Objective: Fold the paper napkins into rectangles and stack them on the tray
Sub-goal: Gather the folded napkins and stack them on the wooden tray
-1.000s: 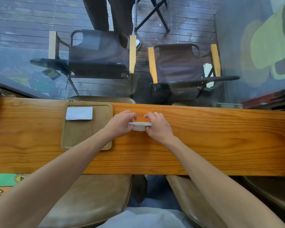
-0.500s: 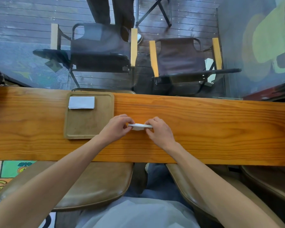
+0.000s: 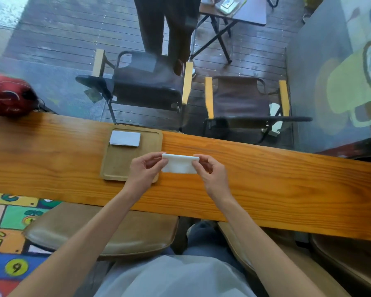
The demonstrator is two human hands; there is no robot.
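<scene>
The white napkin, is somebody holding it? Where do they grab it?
Yes. Both hands hold the folded napkin up over the counter: the left hand pinches its left end, and the right hand pinches its right end, near the top fold.

A long orange-varnished wooden counter (image 3: 266,189); beyond it two dark folding chairs (image 3: 146,86); a red bag (image 3: 9,95) at its left end.

surface: long varnished wooden counter (image 3: 266,179) | on it: wooden tray (image 3: 120,168) left of centre, folded napkin stack (image 3: 125,138) at tray's 11 o'clock | red bag (image 3: 8,94) at counter's far-left edge
</scene>
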